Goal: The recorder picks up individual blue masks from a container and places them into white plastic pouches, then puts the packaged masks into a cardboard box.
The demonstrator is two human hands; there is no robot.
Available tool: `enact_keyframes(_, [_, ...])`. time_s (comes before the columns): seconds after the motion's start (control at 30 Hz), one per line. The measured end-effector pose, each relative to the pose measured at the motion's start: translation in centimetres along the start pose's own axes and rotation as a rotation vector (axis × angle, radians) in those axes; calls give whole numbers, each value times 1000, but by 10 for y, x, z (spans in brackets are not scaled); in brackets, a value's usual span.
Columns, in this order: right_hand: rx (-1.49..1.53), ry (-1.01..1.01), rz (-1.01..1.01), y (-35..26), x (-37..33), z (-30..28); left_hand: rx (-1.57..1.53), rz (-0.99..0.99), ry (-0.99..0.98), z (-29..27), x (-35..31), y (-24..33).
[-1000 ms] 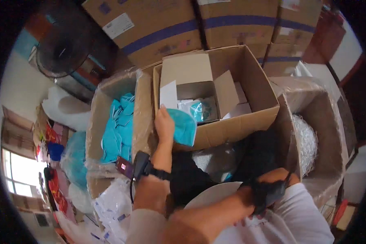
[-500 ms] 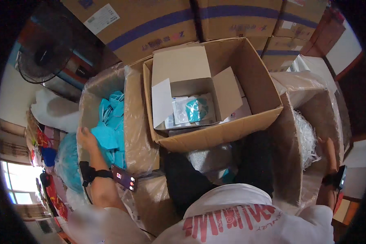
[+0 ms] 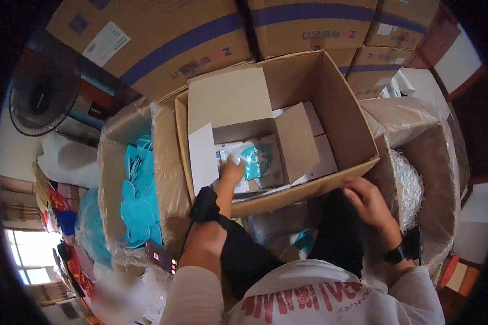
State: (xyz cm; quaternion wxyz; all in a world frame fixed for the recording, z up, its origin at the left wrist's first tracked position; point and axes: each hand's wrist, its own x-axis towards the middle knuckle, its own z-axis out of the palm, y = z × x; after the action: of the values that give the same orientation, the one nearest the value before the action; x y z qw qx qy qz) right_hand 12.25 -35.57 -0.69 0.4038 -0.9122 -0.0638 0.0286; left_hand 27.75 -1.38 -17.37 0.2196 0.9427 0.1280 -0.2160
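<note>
My left hand (image 3: pixel 232 171) reaches into a small inner carton (image 3: pixel 230 97). Its fingers are closed at the left edge of a clear plastic packet (image 3: pixel 276 172) holding teal face masks (image 3: pixel 251 163); the fingertips are slightly blurred. Over the front right rim of the large cardboard box (image 3: pixel 287 199), my right hand (image 3: pixel 366 200) hovers with its fingers loosely bent, thumb apart, and nothing seen in them. The small carton sits inside that large box, its flaps folded out. White paper packages lie beneath and beside the packet.
On the left, a plastic-lined box (image 3: pixel 171 184) holds a pile of loose teal masks (image 3: pixel 138 203). Another lined box (image 3: pixel 434 157) at right contains white stringy strips (image 3: pixel 408 187). Sealed cartons (image 3: pixel 190 32) are stacked behind. A fan (image 3: pixel 40 100) and a phone (image 3: pixel 160 257) are at left.
My left hand has moved from the left box of masks into the small carton. My right hand has left the box of white strips and come inward to the large box's rim.
</note>
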Motion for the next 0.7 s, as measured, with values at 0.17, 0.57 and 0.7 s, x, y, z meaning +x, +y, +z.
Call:
enact_keyframes(0.17, [64, -43, 65, 13, 0, 5, -123, -266, 38, 22, 42, -20])
enact_keyframes(0.57, [96, -109, 172, 33, 3, 6, -360, -357, 346, 30, 61, -93])
enact_keyframes(0.7, [85, -142, 194, 34, 1, 4, -378, -343, 310, 37, 54, -100])
